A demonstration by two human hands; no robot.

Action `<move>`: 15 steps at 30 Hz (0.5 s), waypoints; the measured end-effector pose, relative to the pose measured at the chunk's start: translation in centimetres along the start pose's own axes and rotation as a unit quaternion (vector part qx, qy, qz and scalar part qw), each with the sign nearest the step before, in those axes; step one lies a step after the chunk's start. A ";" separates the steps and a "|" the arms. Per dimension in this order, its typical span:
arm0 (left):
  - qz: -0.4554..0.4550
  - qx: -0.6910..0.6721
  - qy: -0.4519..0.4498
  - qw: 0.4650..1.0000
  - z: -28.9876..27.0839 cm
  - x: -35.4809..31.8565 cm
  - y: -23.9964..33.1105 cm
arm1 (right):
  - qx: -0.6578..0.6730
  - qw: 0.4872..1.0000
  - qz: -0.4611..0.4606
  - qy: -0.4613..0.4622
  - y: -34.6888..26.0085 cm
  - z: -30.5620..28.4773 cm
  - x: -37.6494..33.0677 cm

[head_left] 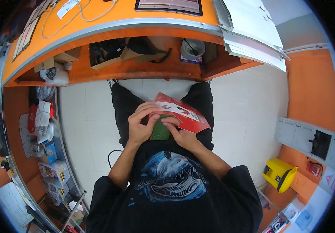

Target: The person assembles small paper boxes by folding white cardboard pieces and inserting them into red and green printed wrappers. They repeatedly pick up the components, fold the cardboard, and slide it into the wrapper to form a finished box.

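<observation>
Two hands work a flat red carton over the lap

An orange counter (109,17) curves across the top of the view, with a shelf of boxes and a white cup (192,48) beneath it, and pale floor tiles (245,112) spread below. Against that, the person holds a red cardboard package (183,114) with white printed panels in front of the torso, above the dark trousers, with a green flat piece (160,132) tucked under it. The carton looks light, thin and fairly stiff, likely to crease if bent, so its edges and folds seem the safest places to grip. The left hand (141,125) curls over the near left edge, fingers together and thumb pressing the green piece. The right hand (181,134) pinches the lower edge between thumb and fingertips.
</observation>
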State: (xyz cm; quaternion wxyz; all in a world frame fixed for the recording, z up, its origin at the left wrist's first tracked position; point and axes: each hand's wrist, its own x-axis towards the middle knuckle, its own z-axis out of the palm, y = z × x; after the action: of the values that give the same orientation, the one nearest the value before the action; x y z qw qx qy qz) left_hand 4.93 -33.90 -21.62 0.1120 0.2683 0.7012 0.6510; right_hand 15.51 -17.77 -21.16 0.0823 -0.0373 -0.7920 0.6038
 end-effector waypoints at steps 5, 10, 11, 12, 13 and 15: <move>-0.034 -0.075 0.025 0.996 0.0 0.6 0.4 | 0.083 0.994 0.061 0.028 -2.7 -0.5 1.9; -0.080 0.042 -0.064 0.994 -0.2 -0.8 3.8 | 0.241 0.961 0.081 0.114 -3.9 -0.6 4.1; -0.087 0.025 -0.043 0.995 0.2 -1.1 4.1 | 0.211 0.967 0.086 0.111 -4.2 -0.3 4.2; -0.112 0.020 -0.028 0.993 0.4 -1.1 4.2 | 0.182 0.973 0.090 0.109 -4.4 0.1 4.2; -0.137 0.015 -0.013 0.990 0.4 -1.1 4.3 | 0.169 0.976 0.071 0.119 -4.2 0.7 4.3; -0.160 0.011 -0.001 0.987 0.4 -1.1 4.3 | 0.194 0.969 0.083 0.126 -3.8 1.5 4.0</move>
State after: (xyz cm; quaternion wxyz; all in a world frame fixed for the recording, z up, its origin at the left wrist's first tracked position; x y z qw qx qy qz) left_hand 7.04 -34.07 -17.69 0.2122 0.1548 0.7422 0.6165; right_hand 11.44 -19.56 -17.51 0.1362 -0.1620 -0.6370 0.7412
